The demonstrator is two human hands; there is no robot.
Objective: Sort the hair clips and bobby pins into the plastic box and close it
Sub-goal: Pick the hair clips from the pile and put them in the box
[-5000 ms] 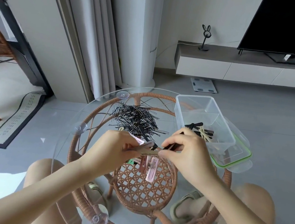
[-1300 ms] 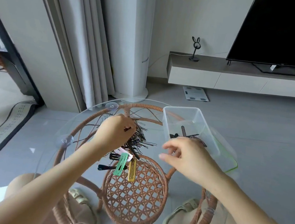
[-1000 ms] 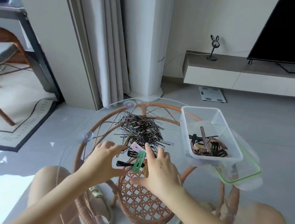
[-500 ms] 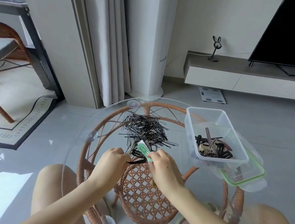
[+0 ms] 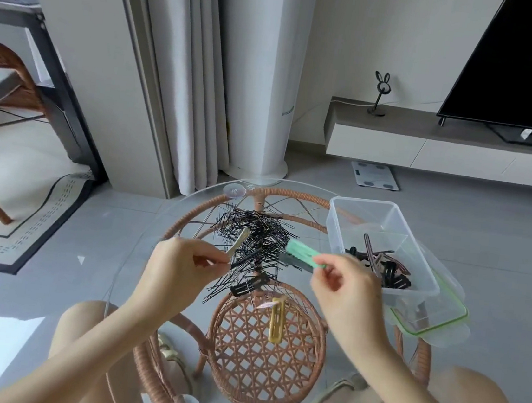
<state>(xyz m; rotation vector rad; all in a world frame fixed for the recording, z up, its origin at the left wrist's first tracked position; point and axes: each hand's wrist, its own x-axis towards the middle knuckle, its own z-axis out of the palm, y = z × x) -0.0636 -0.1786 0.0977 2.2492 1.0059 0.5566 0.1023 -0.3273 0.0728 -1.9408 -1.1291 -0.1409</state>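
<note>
My right hand (image 5: 346, 288) pinches a mint-green hair clip (image 5: 303, 253), lifted above the glass table just left of the clear plastic box (image 5: 418, 251). My left hand (image 5: 180, 269) pinches a beige hair clip (image 5: 239, 242) that points up over the pile of black bobby pins (image 5: 253, 243). The box holds several dark and brownish clips (image 5: 383, 269). A black snap clip (image 5: 248, 285), a yellow clip (image 5: 277, 318) and a small pink clip (image 5: 265, 304) lie on the glass in front of the pile.
The round glass table (image 5: 140, 246) rests on a rattan frame (image 5: 266, 350). The box's green-rimmed lid (image 5: 433, 323) lies under the box at the table's right edge. My knees and sandals show below the glass. A TV bench stands far right.
Both hands have lifted off the glass and moved apart, the right with the green clip toward the box, the left with the beige clip. The black clip stays on the glass.
</note>
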